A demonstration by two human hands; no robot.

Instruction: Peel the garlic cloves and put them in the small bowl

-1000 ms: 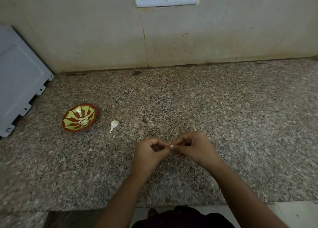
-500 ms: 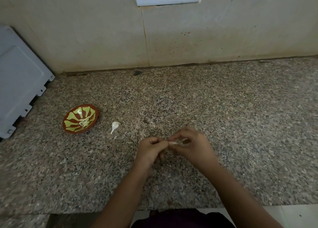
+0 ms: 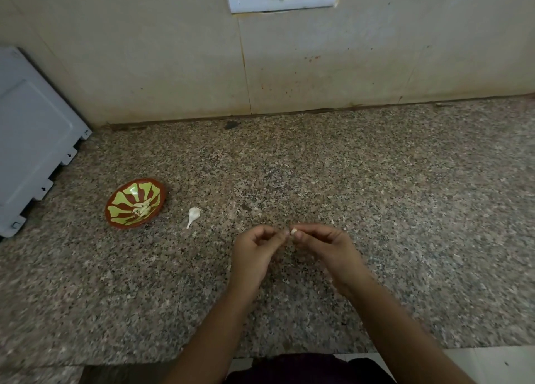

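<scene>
Head camera looks down on a speckled worktop (image 3: pixel 376 195), above which the right hand (image 3: pixel 327 247) pinches a small garlic clove (image 3: pixel 293 231) between thumb and fingertips. The left hand (image 3: pixel 254 247), fingers curled, meets it tip to tip and seems to nip at the skin. The clove is likely light and firm, slippery once bare, with thin papery skin, so a hold at its ends probably serves best. A second clove (image 3: pixel 194 214), apparently unpeeled, lies on the worktop between the hands and the small bowl (image 3: pixel 136 225), which holds pale peeled pieces (image 3: pixel 143 208). A white appliance (image 3: pixel 31 140) stands at the far left; only that loose clove lies on the way to the bowl.
</scene>
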